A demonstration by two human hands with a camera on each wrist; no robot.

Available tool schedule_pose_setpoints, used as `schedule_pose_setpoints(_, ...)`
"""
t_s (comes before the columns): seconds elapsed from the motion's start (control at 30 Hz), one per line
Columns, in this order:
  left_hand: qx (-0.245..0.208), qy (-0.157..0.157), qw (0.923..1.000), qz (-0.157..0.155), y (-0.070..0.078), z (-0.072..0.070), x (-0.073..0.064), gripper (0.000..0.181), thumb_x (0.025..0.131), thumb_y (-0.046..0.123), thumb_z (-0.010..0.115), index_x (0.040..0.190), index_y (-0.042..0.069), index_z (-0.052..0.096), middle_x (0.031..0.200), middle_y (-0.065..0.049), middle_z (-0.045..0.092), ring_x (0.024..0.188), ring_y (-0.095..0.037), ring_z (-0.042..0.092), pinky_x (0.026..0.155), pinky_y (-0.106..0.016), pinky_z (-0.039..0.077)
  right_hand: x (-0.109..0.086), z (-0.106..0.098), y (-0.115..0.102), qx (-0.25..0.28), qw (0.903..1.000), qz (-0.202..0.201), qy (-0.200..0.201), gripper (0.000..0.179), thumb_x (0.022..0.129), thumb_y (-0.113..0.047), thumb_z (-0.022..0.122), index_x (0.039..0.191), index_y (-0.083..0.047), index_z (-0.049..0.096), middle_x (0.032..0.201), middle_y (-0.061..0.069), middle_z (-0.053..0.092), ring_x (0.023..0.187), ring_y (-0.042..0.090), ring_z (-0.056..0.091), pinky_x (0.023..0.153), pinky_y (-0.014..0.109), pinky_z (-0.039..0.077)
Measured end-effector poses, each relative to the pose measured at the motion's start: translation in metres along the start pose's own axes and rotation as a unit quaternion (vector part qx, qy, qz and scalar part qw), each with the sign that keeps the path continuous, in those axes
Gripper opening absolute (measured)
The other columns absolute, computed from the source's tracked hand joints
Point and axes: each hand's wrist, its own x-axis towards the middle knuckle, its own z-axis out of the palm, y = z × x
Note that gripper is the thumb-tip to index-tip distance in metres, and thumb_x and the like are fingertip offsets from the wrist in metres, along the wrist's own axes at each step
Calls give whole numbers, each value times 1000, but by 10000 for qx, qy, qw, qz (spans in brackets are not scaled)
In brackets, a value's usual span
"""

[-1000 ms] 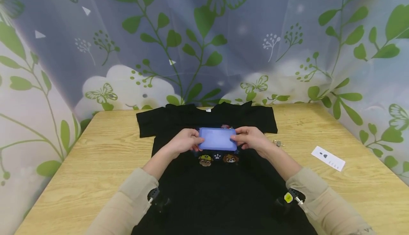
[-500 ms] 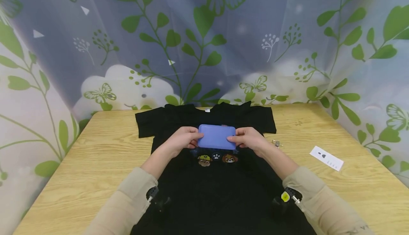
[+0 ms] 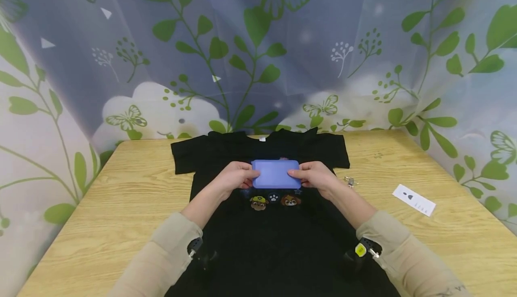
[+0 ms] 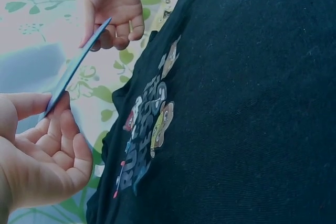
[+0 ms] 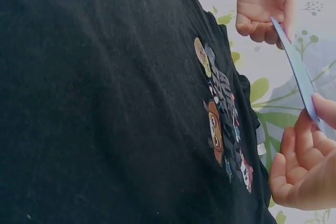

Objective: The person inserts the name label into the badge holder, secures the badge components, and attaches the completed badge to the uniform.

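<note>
Both hands hold up a thin, flat, blue-violet rectangle with rounded corners (image 3: 276, 174), its broad face toward the head camera. My left hand (image 3: 236, 176) pinches its left end, thumb on the near face and fingers behind. On the other end, my right hand (image 3: 317, 174) has the same thumb-and-finger pinch. Seen nearly edge-on in the left wrist view, the thin rectangle (image 4: 79, 66) is raised off the shirt. Below lies a black T-shirt (image 3: 274, 247), spread flat with its collar at the far side. Cartoon dog faces (image 3: 258, 203) are printed on its chest; the rectangle covers part of the print.
The shirt lies on a wood-grain table (image 3: 133, 198). To its right are a small metallic item (image 3: 350, 181) and a white card tag (image 3: 414, 200) with dark marks. A leaf-patterned cloth backdrop (image 3: 258, 54) rises behind the table and along both sides.
The rectangle has tilted in both hands: a paler panel inside a darker border showed at first, then a plain blue-violet face. Both hands keep their pinch and have barely shifted.
</note>
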Motion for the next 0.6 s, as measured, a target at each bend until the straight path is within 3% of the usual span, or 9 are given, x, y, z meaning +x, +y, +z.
schedule_pose_setpoints(0.13, 96, 66, 9999, -17, 1, 1, 0, 28, 87, 12, 60, 62, 7, 50, 65, -4, 52, 62, -16, 52, 63, -32, 47, 0, 0, 0, 122, 9999, 4, 6, 26, 88, -16, 64, 66, -6, 54, 64, 1, 48, 63, 13, 47, 63, 27, 43)
schedule_pose_setpoints(0.33, 181, 220, 9996, 7, 2, -1, -1, 21, 86, 13, 63, 68, 3, 56, 65, -3, 53, 61, -14, 51, 66, -36, 47, 2, 0, -1, 310, 9994, 125, -63, 17, 88, -14, 63, 80, 0, 62, 65, -1, 54, 61, 11, 50, 63, 26, 45)
schedule_pose_setpoints(0.6, 139, 383, 9991, -112, -1, -1, 2, 21, 85, 15, 64, 69, 5, 56, 63, -2, 54, 59, -14, 51, 62, -33, 46, 3, 0, -2, 14, 9996, 259, -65, 26, 86, -19, 65, 96, 5, 63, 69, -1, 57, 68, 14, 52, 70, 32, 44)
